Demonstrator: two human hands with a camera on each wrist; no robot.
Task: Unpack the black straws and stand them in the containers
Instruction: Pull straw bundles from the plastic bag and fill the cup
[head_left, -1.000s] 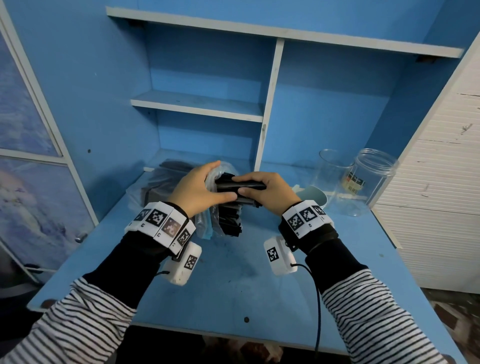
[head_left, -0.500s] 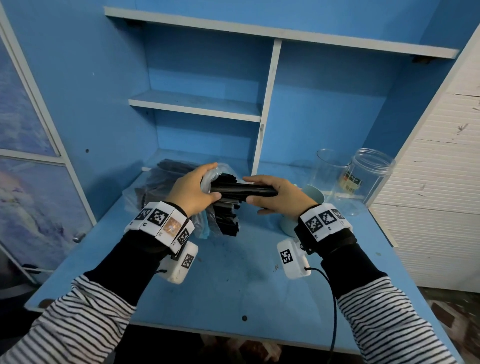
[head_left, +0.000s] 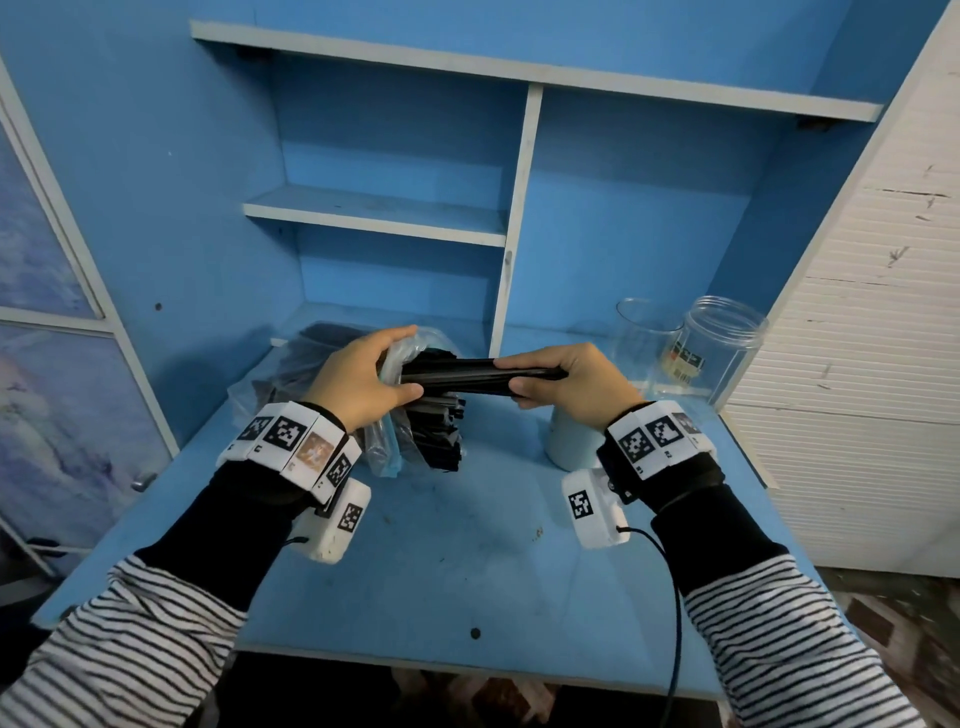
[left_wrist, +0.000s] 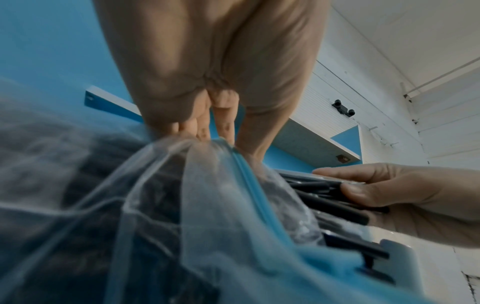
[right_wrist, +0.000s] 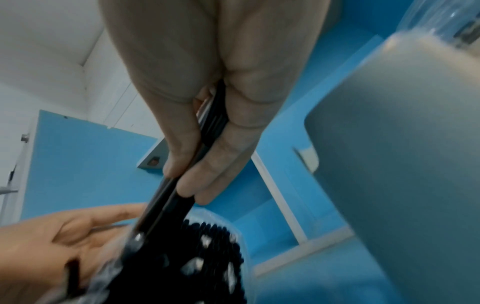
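Unpacking step: drawing a handful of black straws (head_left: 470, 375) sideways out of the plastic bag (head_left: 397, 358), far ends not yet clear of its mouth. Right hand (head_left: 566, 382) pinching the handful at its right end; left hand (head_left: 363, 379) clamped on the bag, straws sticking out rightward between both grips above the bench (head_left: 467, 545). Next: pull fully free, turn upright, drop into the pale cup (head_left: 569, 441) just below, or the clear jars (head_left: 717, 348) behind.

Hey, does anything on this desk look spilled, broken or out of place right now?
Nothing stands out. The left hand grips the plastic bag while the right hand pinches a bundle of black straws. The clear jars and pale cup stand upright.
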